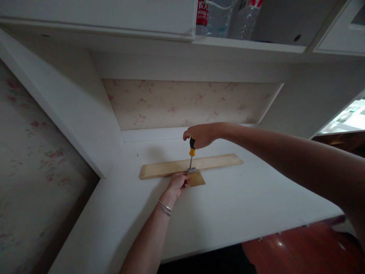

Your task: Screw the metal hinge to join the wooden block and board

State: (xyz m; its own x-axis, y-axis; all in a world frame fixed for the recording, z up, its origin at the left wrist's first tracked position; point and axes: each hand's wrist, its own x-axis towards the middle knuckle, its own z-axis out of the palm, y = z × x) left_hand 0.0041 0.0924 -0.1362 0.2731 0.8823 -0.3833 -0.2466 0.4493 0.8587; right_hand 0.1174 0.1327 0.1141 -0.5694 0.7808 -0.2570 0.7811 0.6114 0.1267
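Observation:
My right hand [203, 135] is closed around the black and yellow handle of a screwdriver [192, 152]. The screwdriver stands nearly upright, its tip down at a small metal hinge [192, 170]. That hinge lies where a long pale wooden board [219, 162] meets a small wooden piece [197, 179] on its near side. My left hand [179, 182] is closed beside the hinge, with fingertips at its left end and against the small piece. What exactly those fingers pinch is partly hidden. Two thin bangles circle the left wrist.
Both boards lie on a white desktop [242, 201]. A tiny dark object [137, 154] lies near its back left. White side panels and an overhead shelf [251, 44] with plastic bottles [219, 19] enclose the space. Floral wallpaper [182, 102] covers the back.

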